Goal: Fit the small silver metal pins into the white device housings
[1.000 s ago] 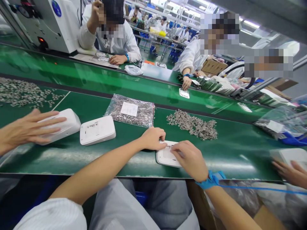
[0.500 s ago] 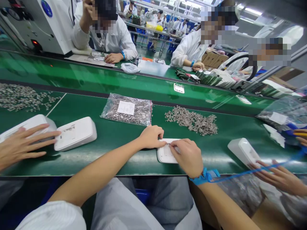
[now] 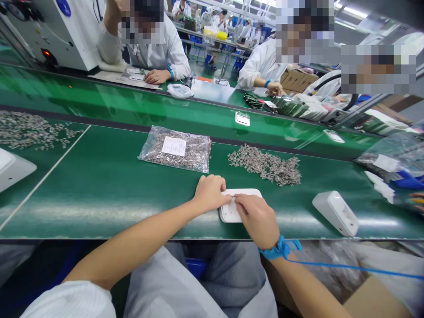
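A flat white plastic housing [image 3: 244, 194] lies on the green table [image 3: 109, 194] near its front edge. My left hand [image 3: 209, 193] rests curled on the housing's left edge, fingers pressed down on it. My right hand [image 3: 257, 218] covers its right half, fingertips pinched together at the housing's middle; whether they hold a small part is hidden. A blue wrist strap [image 3: 280, 250] with a cord circles my right wrist. A loose pile of small metal parts [image 3: 265, 164] lies just beyond the housing.
A clear bag of metal parts [image 3: 176, 153] with a white label lies behind my left hand. Another white housing [image 3: 335, 212] sits at the right, one more [image 3: 13, 168] at the left edge. The green conveyor [image 3: 132, 110] carries a small white piece [image 3: 242, 118]. People in white coats work opposite.
The neighbours' hands on both sides have withdrawn. The two white housings at the left have gone, one remaining at the edge. The right housing now lies alone. My hands stay on the housing.
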Demonstrator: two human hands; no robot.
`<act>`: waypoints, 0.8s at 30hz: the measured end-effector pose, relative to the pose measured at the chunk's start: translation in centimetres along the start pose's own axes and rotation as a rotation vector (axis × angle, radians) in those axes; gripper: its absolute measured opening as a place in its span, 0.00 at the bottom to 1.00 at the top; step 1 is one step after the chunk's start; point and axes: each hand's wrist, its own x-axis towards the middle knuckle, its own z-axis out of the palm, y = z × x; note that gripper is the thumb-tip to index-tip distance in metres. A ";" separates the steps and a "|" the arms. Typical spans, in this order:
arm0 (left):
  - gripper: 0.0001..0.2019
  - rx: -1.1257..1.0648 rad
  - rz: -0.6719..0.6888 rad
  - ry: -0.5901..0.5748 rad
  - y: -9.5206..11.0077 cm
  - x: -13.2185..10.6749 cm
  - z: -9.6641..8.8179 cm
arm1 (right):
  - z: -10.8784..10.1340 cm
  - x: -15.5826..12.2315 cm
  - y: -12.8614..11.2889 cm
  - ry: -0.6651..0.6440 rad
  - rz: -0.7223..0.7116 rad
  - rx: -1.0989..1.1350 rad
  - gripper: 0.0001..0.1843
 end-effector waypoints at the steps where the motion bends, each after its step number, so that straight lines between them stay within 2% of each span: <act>1: 0.11 -0.002 -0.001 -0.001 0.0 0.0 0.0 | 0.1 -0.1 0.0 0.002 -0.011 0.003 0.11; 6: 0.11 -0.005 0.007 -0.004 0.0 -0.1 0.0 | 0.3 -0.2 -0.1 0.012 -0.057 -0.022 0.10; 17: 0.13 0.018 0.012 0.079 0.1 -0.6 0.7 | -0.2 0.1 -0.3 -0.153 -0.173 -0.124 0.14; 24: 0.13 0.120 0.075 0.156 0.1 -1.3 1.2 | 0.2 -0.7 -0.9 -0.068 -0.174 -0.129 0.12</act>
